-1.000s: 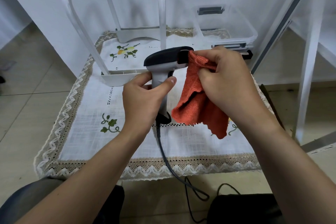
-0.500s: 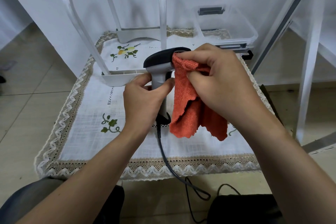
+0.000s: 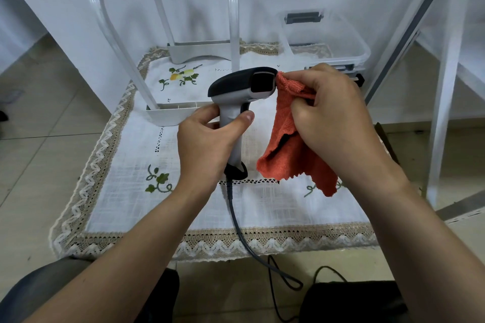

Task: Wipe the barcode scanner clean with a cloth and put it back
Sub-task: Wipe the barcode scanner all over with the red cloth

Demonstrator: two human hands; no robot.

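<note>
A grey and black barcode scanner [image 3: 237, 86] is held upright above the table, its dark window facing right. My left hand [image 3: 207, 141] grips its grey handle. Its black cable [image 3: 240, 228] runs down over the table's front edge. My right hand [image 3: 333, 110] pinches an orange cloth [image 3: 286, 149], whose top corner touches the right rim of the scanner's window. The rest of the cloth hangs loose below my fingers.
A white embroidered tablecloth [image 3: 126, 191] with lace trim covers the low table. A white frame stand [image 3: 168, 113] rises at the back left. A clear plastic box [image 3: 325, 39] sits at the back right. White furniture legs [image 3: 443, 102] stand to the right.
My right hand has drawn the cloth rightward off the scanner's front, uncovering its dark window. The left hand keeps the same grip on the handle.
</note>
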